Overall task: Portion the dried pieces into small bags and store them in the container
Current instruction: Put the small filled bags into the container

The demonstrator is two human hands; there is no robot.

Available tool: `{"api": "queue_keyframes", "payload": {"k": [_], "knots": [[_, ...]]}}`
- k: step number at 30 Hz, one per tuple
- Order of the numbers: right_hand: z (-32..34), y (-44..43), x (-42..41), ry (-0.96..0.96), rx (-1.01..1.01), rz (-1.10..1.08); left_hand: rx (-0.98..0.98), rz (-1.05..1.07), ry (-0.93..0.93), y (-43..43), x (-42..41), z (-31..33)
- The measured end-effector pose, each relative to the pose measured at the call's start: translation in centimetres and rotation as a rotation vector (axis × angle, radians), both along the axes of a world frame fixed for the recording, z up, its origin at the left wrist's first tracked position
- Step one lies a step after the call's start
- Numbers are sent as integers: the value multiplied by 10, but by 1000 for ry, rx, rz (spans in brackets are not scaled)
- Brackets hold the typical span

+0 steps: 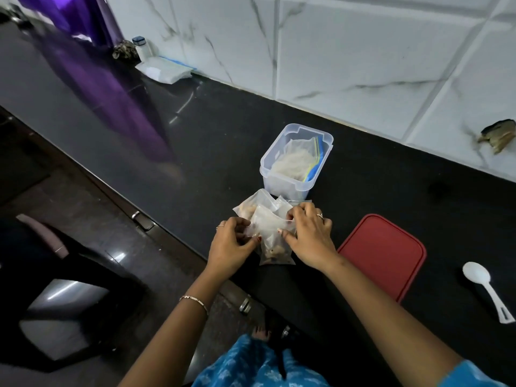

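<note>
On the black counter (363, 191), near its front edge, both hands work on one small clear bag (272, 233). The left hand (233, 244) holds the left side of the bag's upper part, with the fingers curled and the thumb pressed against the plastic. The right hand (310, 236) pinches the right side of the bag's top between thumb and fingers, and it has a ring on one finger. The bag stands between the two hands, with its bottom toward the person, and some brownish dried pieces (275, 251) lie in its lower end. Just behind this bag, partly covered by the fingers, there are other small bags (255, 205) lying together on the counter; at least one of them shows pale pieces inside. Right behind these bags stands the clear plastic container (296, 160), open, near the hands but not touching them. Inside it there is a larger zip bag (300, 160) with something white and a blue and yellow closing strip. The red lid (386, 254) lies flat on the counter just beside the right wrist. Further to the right, well apart from the hands, lies a white plastic spoon (485, 289). Far on the left, by the tiled wall (363, 51), there is a flat white packet (164, 69) and a small jar (142, 47).
</note>
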State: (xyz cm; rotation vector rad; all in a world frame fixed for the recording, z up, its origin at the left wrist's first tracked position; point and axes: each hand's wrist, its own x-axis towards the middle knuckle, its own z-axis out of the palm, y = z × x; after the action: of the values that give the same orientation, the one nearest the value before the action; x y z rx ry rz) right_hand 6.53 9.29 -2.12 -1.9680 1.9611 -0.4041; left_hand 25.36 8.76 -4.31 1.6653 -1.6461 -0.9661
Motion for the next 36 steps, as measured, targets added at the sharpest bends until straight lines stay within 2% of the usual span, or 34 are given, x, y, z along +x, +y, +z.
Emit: {"api": "queue_keyframes", "payload": {"k": [4,8,13,17,23,25,29,33,36], "knots": [[0,5,-1,-82,-76,13,-23,22,-10,-3,1,-3],[3,13,-8,-225,-133,-4,-62,-26,-114,-14,-1,-2],[4,18,-17,-425,-114,-4,96,-164,-301,-35,-12,17],[2,20,-21,-477,-66,-18,123,-153,-421,-41,-18,21],[0,23,-26,-546,-118,-15,86,-94,-521,-39,-27,19],[1,22,-27,-578,-168,-28,40,-69,-425,-37,-24,21],[16,10,-33,-672,-291,-49,50,10,70,-40,-13,35],[48,-14,-41,-737,-451,-88,-18,10,285,-61,-14,69],[70,-45,-53,-700,-562,-160,-82,61,384,-88,-29,100]]}}
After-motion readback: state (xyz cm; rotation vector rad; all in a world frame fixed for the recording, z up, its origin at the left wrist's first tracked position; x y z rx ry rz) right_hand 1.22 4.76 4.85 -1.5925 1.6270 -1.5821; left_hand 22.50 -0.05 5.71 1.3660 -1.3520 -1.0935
